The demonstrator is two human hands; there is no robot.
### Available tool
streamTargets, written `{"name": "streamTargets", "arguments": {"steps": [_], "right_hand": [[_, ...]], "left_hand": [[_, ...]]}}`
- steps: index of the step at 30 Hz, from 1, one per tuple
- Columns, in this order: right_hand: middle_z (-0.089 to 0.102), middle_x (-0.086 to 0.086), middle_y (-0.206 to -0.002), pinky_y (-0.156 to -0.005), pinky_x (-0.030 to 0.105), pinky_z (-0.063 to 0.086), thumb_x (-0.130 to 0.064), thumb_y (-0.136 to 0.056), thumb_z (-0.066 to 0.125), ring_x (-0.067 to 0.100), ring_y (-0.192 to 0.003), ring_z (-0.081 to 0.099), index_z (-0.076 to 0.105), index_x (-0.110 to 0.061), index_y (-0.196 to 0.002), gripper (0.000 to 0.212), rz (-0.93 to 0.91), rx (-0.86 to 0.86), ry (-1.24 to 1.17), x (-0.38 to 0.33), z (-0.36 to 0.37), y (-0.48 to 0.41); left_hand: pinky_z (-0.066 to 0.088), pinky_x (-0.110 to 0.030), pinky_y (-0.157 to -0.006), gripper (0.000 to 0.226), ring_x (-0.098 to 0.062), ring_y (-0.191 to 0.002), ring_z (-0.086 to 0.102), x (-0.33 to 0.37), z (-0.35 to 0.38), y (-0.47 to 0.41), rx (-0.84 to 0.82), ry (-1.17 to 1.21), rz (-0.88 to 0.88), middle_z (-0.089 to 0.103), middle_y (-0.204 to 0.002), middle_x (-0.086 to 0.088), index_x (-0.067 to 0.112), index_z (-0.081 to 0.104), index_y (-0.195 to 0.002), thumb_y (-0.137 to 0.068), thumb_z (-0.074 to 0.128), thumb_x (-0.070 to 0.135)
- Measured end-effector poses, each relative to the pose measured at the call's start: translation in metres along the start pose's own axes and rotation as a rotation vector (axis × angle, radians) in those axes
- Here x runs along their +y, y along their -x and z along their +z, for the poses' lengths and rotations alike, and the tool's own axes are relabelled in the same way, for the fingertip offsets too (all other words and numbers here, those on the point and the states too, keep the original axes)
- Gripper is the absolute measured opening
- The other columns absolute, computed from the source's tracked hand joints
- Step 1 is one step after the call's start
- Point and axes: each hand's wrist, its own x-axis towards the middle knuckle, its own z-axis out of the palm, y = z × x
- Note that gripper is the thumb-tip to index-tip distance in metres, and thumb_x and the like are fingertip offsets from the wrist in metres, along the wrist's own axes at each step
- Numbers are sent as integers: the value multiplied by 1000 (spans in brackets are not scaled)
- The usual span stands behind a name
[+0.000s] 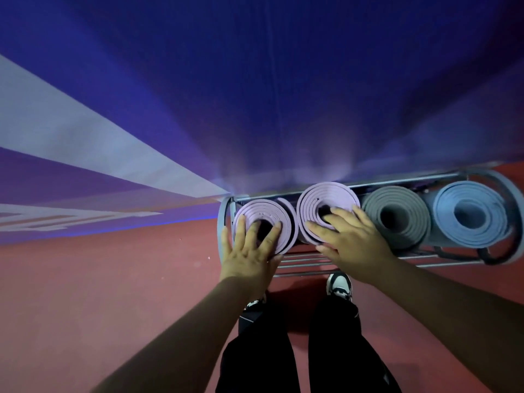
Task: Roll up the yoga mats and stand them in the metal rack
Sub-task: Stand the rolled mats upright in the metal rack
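Several rolled yoga mats stand upright in a grey metal rack (pixel 309 263) against the wall, seen from above. At the rack's left end is a lilac mat (pixel 262 212), and my left hand (pixel 251 252) lies flat on its top with spread, straight fingers. Beside it stands a second lilac mat (pixel 320 198); my right hand (pixel 353 242) rests flat on its top end, fingers spread. To the right stand a grey mat (pixel 397 215) and a blue mat (pixel 472 214), both untouched.
A blue-purple wall (pixel 255 95) with a pale stripe rises straight behind the rack. Red floor (pixel 113 293) stretches to the left and under me. My legs and shoes (pixel 338 286) stand just in front of the rack's front bars.
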Motion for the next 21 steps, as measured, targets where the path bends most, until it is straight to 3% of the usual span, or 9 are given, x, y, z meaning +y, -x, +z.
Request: {"name": "streamTargets", "arguments": {"steps": [3,6,9,12,15,17,19,21], "right_hand": [[65,5,-129,-113,54,38,-52,-88,50,31,-128,57,63,-38,-137,53,13,10,-59,-3,-9,-1],[58,10,-137,-112,51,37,-52,-84,58,37,-129,51,64,-33,-136,56,39,83,-84,3,-12,4],[42,12,-153,-113,58,36,-70,-76,57,43,-143,35,49,-35,-149,81,169,12,-138,1,-17,3],[23,10,-165,-118,59,31,-79,-71,56,43,-152,17,24,-44,-157,99,206,-77,-168,-4,-24,-10],[-7,1,-170,-123,59,10,-84,-71,62,44,-154,-10,-2,-53,-157,111,261,-187,-183,-8,-29,-25],[-14,2,-169,-122,62,6,-87,-67,62,47,-153,-10,-10,-56,-154,117,278,-213,-165,-13,-31,-30],[-14,7,-168,-120,64,12,-88,-65,62,48,-152,-3,-15,-56,-153,121,286,-231,-132,-19,-33,-34],[-12,11,-168,-119,65,15,-81,-66,66,48,-151,3,-19,-56,-151,123,287,-254,-117,-24,-35,-37]], "left_hand": [[2,-59,-123,71,-40,-154,17,-5,-2,1,132,69,29,30,-156,-5,52,17,-156,-92,44,66],[30,-59,-115,84,-45,-139,39,-9,-8,-8,212,73,37,42,-145,-15,45,35,-152,-78,64,71],[23,-60,-119,97,-50,-143,31,-7,-22,-19,170,43,35,30,-157,-22,46,29,-155,-70,67,77],[8,-58,-125,113,-49,-152,4,-2,-39,-34,-62,39,21,-1,-169,-15,57,3,-155,-68,72,79],[17,-59,-123,125,-46,-151,5,1,-50,-48,-148,47,-17,-6,-169,-12,62,-7,-152,-62,79,77],[20,-60,-121,132,-46,-150,6,3,-51,-52,-193,72,-51,-7,-169,-13,62,-7,-152,-57,83,76],[20,-62,-120,136,-49,-150,5,8,-50,-51,-270,54,-66,-7,-168,-13,62,-12,-152,-56,84,74],[30,-61,-115,133,-45,-146,17,12,-48,-51,-259,45,-62,10,-162,-11,59,-9,-152,-58,84,72]]}}
